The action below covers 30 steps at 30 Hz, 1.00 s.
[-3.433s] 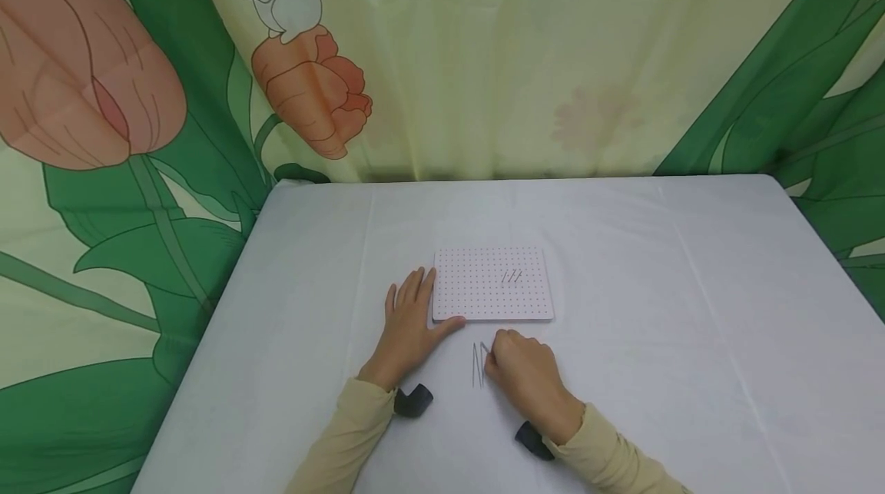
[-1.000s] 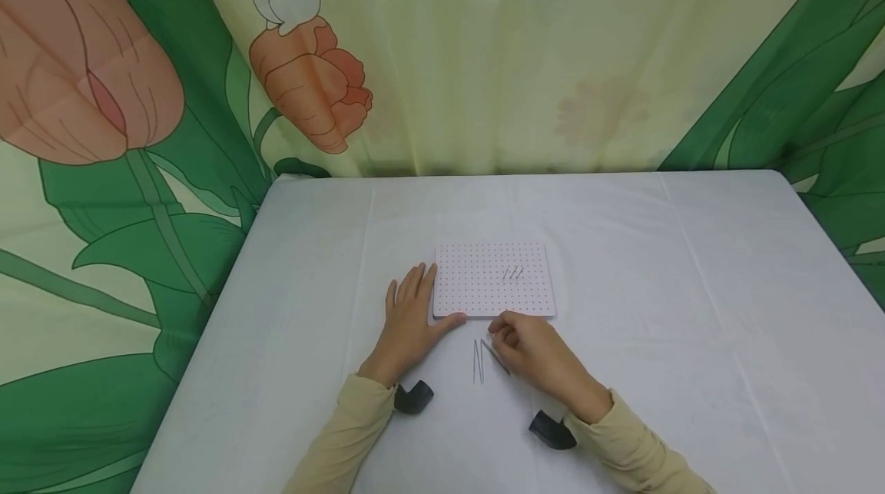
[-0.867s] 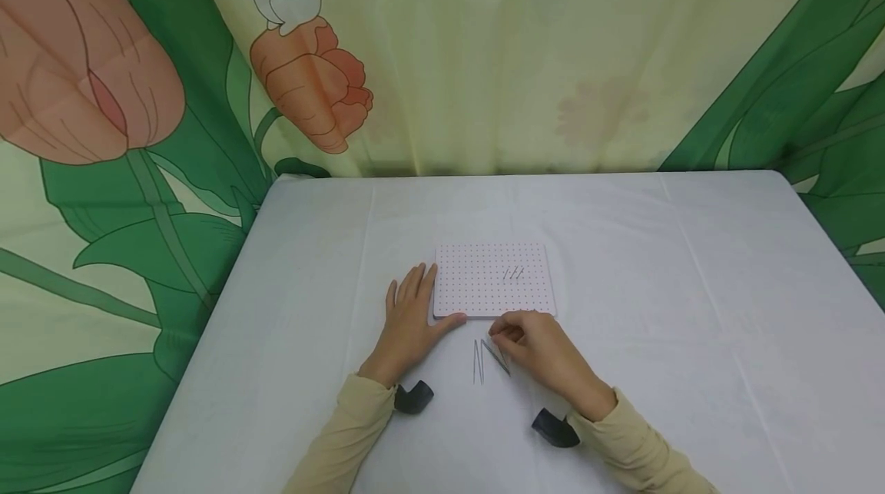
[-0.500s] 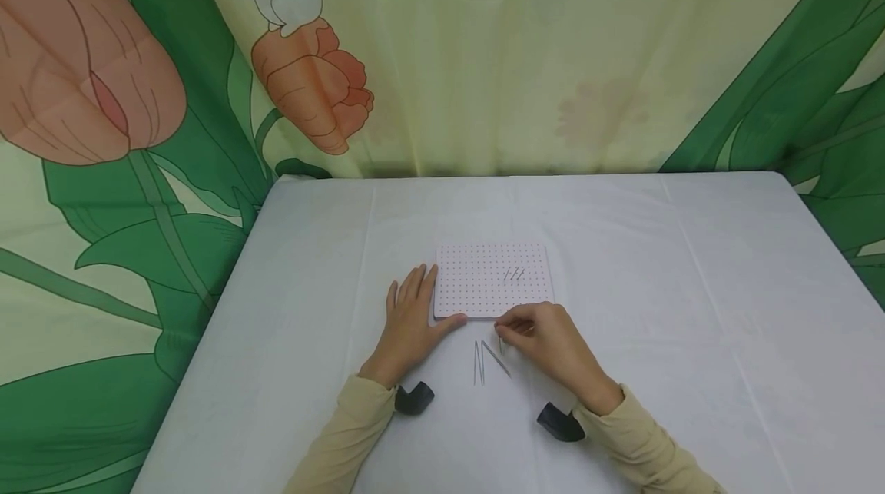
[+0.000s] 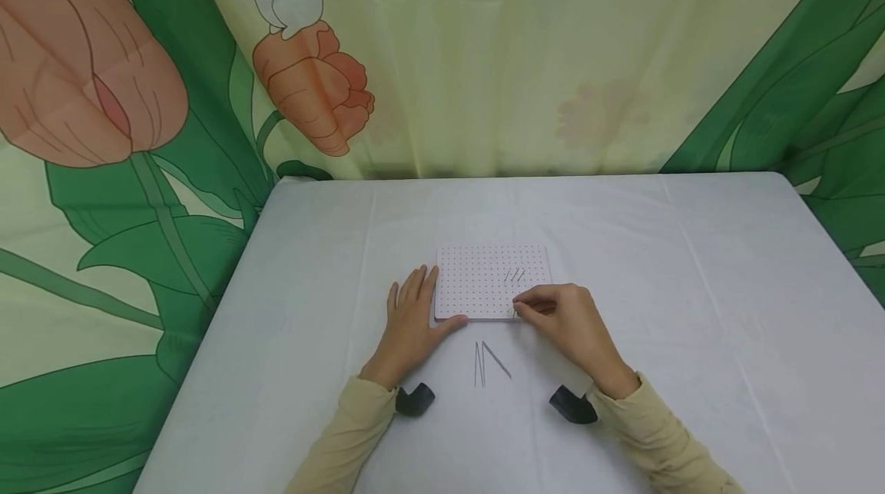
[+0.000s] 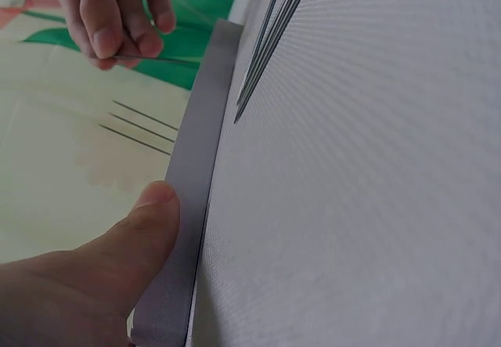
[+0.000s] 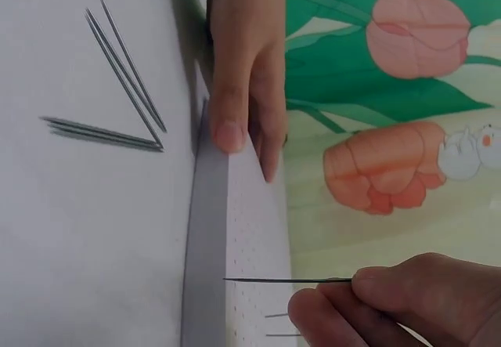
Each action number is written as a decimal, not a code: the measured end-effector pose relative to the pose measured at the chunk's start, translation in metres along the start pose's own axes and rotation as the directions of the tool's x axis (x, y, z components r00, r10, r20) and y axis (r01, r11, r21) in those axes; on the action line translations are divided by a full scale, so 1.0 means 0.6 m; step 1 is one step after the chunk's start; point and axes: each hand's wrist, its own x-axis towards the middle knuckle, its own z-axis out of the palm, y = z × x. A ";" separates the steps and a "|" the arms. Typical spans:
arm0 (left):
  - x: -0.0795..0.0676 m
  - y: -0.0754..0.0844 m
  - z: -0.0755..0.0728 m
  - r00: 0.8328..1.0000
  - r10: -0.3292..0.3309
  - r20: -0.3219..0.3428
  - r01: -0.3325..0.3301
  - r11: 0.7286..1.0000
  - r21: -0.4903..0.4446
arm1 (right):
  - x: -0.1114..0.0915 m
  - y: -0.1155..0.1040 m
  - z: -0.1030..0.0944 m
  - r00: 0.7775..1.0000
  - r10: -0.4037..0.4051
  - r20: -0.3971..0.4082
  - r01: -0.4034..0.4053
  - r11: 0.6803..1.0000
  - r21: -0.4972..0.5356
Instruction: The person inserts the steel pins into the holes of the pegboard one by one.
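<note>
A white board (image 5: 470, 283) with rows of small holes lies flat on the table. Three thin metal pins (image 6: 133, 134) stand in its right half. My left hand (image 5: 411, 325) rests against the board, fingers straight along its left edge and thumb at its front edge. With thumb and fingertips, my right hand (image 5: 570, 325) pinches another metal pin (image 7: 286, 280), pointed at its free end. That pin's tip points down over the board's front right part, in front of the standing pins. Several loose pins (image 7: 117, 69) lie on the cloth before the board.
A white cloth covers the table (image 5: 691, 286). Behind it hangs a curtain (image 5: 512, 56) printed with flowers, leaves and a rabbit. Black devices (image 5: 574, 405) sit at both wrists.
My right hand has risen from the loose pins with one pin and moved forward and right, over the board's front edge. The left hand has stayed in place.
</note>
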 end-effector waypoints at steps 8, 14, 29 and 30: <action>0.001 -0.001 0.001 1.000 -0.005 0.002 0.005 1.000 -0.008 | 0.012 0.008 -0.014 0.998 0.009 -0.059 -0.010 1.000 -0.013; 0.001 -0.001 0.001 1.000 0.000 0.000 0.000 1.000 -0.011 | 0.021 0.020 -0.017 0.991 0.010 -0.130 -0.013 1.000 -0.028; 0.000 -0.001 0.001 1.000 0.004 -0.005 -0.005 1.000 -0.024 | 0.038 0.053 -0.010 0.962 -0.037 -0.271 0.042 0.999 0.016; 0.000 -0.001 0.001 1.000 0.004 -0.005 -0.004 1.000 -0.025 | 0.038 0.054 -0.010 0.961 -0.036 -0.273 0.042 0.999 0.016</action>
